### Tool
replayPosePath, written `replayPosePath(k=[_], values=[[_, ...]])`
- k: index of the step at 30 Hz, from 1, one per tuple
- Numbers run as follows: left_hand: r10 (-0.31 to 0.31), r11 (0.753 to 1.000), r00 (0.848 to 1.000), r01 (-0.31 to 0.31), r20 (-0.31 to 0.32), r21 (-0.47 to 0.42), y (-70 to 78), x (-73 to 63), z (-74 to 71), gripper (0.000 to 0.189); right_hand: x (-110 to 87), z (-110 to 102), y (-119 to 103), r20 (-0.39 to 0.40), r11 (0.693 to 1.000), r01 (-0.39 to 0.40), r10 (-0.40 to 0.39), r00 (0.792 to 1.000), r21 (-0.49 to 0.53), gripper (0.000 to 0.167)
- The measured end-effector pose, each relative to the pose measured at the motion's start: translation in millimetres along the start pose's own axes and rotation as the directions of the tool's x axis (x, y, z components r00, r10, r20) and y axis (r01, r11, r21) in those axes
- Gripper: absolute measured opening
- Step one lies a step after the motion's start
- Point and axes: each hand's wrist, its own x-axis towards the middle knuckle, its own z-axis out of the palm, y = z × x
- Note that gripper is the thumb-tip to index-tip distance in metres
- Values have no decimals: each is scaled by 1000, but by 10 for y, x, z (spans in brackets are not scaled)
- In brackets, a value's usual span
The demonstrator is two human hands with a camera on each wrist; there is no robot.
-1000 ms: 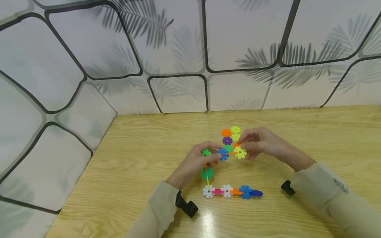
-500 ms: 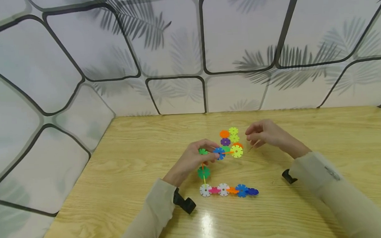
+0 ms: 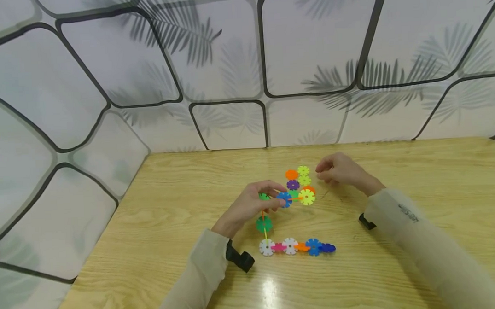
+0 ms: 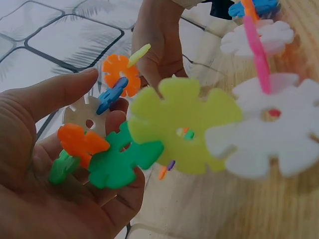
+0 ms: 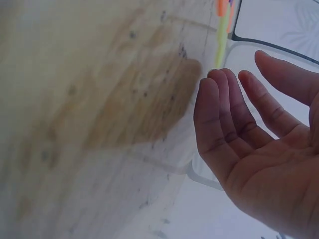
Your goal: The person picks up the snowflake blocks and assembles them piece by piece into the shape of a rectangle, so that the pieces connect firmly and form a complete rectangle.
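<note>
My left hand (image 3: pixel 249 206) pinches a chain of slotted plastic snowflake discs near a blue disc (image 3: pixel 284 199), thumb in front. From there an orange disc, seen edge-on, joins it to a yellow disc (image 3: pixel 307 196) at the chain's end. On the other side the chain turns down through a green disc (image 3: pixel 264 224) to a white disc (image 3: pixel 267 247), then runs right to a dark blue disc (image 3: pixel 328 247). In the left wrist view an orange disc (image 4: pixel 82 144) lies by the palm. My right hand (image 3: pixel 341 169) holds nothing, its fingers loosely bent beside the loose discs.
Beyond the chain, loose discs lie on the wooden table (image 3: pixel 183 199): an orange disc (image 3: pixel 291 174), a purple disc (image 3: pixel 292 185) and two yellow ones (image 3: pixel 303 170). Green and orange discs show partly behind the chain. A patterned wall (image 3: pixel 229 123) borders the table's far edge.
My right hand has let go of the chain's yellow end, moved off to the right, then slightly farther back beside the loose discs. My left hand keeps its hold almost unmoved.
</note>
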Motion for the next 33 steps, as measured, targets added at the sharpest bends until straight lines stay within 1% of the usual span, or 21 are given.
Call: replayPosePath(k=[2, 5, 9, 12, 16, 19, 21, 24, 29, 31, 33], values=[[-9, 1000, 1000, 9, 11, 16, 3, 13, -6, 30, 55, 40, 10, -4, 1000, 12, -12, 1000, -19, 27], [-9, 999, 999, 8, 32, 37, 6, 37, -15, 30, 139, 98, 17, -18, 996, 40, -42, 999, -76, 25], [16, 997, 998, -20, 66, 73, 22, 71, -35, 30, 236, 134, -4, -35, 988, 62, -67, 997, -142, 28], [29, 994, 996, -38, 85, 103, 45, 91, -47, 30, 307, 151, -34, -40, 982, 48, -56, 998, -184, 32], [38, 990, 995, -50, 91, 131, 74, 114, -52, 28, 383, 181, -69, -37, 963, 22, -33, 999, -268, 35], [33, 990, 994, -46, 102, 135, 92, 126, -53, 35, 409, 202, -89, -39, 948, 2, -15, 999, -317, 34], [32, 989, 993, -48, 113, 139, 103, 134, -53, 38, 416, 210, -98, -44, 943, -3, -13, 999, -333, 31], [34, 989, 991, -53, 133, 140, 107, 145, -64, 37, 426, 225, -106, -51, 939, 1, -20, 998, -345, 26], [42, 990, 984, -64, 174, 122, 106, 172, -79, 30, 417, 222, -129, -53, 948, -4, -13, 999, -319, 19], [52, 989, 982, -76, 183, 127, 105, 190, -79, 27, 410, 208, -130, -70, 954, -6, -15, 997, -300, 17], [57, 987, 980, -84, 191, 137, 98, 211, -77, 25, 406, 189, -120, -89, 958, 7, -34, 995, -288, 16]])
